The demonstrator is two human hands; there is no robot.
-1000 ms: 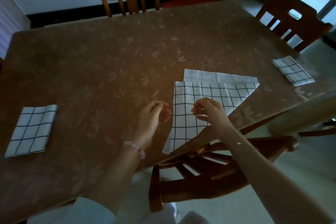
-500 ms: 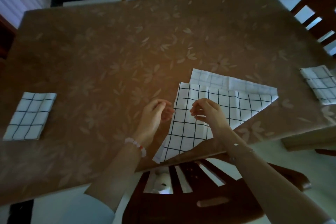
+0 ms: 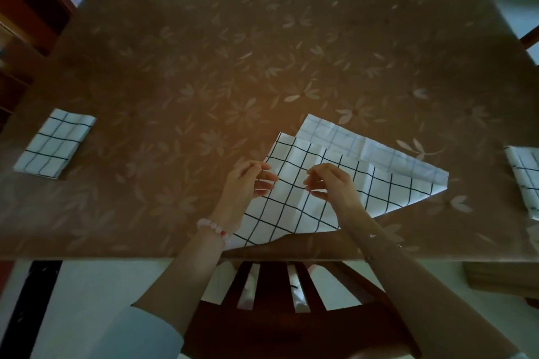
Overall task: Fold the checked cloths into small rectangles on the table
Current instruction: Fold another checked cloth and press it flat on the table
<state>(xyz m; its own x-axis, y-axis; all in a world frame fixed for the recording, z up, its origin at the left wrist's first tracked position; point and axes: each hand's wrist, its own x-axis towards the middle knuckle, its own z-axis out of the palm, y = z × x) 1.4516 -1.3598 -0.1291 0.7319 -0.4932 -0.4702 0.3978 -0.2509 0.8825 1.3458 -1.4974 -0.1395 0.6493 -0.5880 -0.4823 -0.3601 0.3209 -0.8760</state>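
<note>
— Brown and flower-printed, the tabletop (image 3: 204, 67) takes up most of the view. Where is the work?

— At its near edge, in the middle: the half-folded checked cloth (image 3: 291, 207) lies askew, its top layer short of the layer beneath, so a paler strip shows along the far side.

— And the finished ones?

— One folded cloth (image 3: 54, 143) lies far left, another folded cloth (image 3: 525, 178) at the right edge, both well apart from this one.

— The hands?

— The left hand (image 3: 245, 186) is at the cloth's left edge, its fingers (image 3: 267, 176) loose and spread, gripping nothing I can see. The right hand (image 3: 332, 183) is over the cloth with fingers curled; whether they pinch the fabric I cannot tell.

— So how should the fold go?

— I'd line up the two layers' edges first, then smooth outward from the crease. Thin fabric like this probably slides on that slick cover.
</note>
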